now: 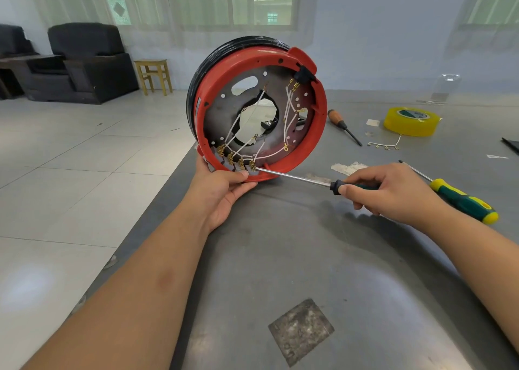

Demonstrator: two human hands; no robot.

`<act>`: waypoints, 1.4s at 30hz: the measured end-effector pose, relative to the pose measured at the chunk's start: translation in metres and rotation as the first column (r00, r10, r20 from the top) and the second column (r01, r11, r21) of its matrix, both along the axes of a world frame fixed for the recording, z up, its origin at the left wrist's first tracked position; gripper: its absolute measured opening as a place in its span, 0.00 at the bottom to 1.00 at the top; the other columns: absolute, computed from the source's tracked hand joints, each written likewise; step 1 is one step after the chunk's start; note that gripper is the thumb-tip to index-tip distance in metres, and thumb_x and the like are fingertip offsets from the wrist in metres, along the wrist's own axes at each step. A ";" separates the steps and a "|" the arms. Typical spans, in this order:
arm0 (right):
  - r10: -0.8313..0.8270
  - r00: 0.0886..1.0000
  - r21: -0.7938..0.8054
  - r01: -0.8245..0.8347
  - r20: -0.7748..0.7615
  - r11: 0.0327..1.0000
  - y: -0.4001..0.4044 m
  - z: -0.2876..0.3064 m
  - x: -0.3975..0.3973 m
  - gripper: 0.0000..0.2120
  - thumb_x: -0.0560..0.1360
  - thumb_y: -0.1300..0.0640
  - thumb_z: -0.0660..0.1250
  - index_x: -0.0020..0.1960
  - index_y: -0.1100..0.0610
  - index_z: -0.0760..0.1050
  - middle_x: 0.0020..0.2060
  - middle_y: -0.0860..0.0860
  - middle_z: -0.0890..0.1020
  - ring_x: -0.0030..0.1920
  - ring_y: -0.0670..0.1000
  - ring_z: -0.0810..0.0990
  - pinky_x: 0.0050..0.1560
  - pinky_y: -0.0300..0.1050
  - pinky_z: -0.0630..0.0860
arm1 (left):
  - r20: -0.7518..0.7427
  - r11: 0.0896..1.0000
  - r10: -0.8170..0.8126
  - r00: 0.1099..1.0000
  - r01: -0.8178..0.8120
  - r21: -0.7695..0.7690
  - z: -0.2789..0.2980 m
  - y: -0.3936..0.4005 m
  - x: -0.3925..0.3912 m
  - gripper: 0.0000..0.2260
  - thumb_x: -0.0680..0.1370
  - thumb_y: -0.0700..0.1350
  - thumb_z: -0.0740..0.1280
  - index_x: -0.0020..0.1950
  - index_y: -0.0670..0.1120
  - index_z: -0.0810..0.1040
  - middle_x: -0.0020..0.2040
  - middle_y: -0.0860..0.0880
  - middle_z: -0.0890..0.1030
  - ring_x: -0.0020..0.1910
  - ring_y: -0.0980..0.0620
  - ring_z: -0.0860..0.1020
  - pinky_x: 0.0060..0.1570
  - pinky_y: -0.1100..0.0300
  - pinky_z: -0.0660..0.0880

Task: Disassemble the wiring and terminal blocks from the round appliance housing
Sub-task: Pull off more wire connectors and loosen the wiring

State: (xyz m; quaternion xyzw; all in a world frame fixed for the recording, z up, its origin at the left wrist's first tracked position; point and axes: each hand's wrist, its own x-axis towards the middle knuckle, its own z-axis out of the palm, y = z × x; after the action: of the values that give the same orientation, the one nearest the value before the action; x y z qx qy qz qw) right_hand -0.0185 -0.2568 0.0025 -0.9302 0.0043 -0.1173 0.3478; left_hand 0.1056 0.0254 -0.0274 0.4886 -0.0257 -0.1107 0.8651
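The round red housing (306, 156) stands on edge at the table's left corner, its open side toward me. White wires (289, 108) cross its grey metal plate. A row of grey terminal blocks (238, 164) with brass lugs sits along its lower rim. My left hand (224, 190) grips that rim from below, thumb beside the blocks. My right hand (390, 190) holds a screwdriver (297, 176) by its green handle. The steel shaft points left, and its tip touches the rightmost terminal block.
On the grey metal table (323, 257) lie a second green-and-yellow screwdriver (463, 201), a wooden-handled tool (342, 125), a roll of yellow tape (411, 121) and a loose wire with lugs (384, 145). Tiled floor, a stool and a dark armchair lie beyond the left edge.
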 end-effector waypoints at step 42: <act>0.002 0.962 -0.195 0.053 0.274 0.979 -0.016 -0.015 0.002 0.13 0.71 0.42 0.72 0.55 0.41 0.85 0.36 0.19 0.76 0.45 0.27 0.77 0.40 0.19 0.68 | -0.047 0.999 0.007 0.999 -0.008 -0.031 0.001 0.000 0.002 0.34 0.76 0.21 0.65 0.73 0.53 0.68 0.64 0.39 0.81 0.50 0.38 0.87 0.45 0.46 0.85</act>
State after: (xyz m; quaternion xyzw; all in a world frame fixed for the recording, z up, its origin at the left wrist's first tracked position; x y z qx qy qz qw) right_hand -0.0165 -0.2731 -0.0125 -0.9352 -0.0434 -0.2487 0.2481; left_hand 0.1076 0.0256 -0.0262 0.4724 -0.0055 -0.1184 0.8734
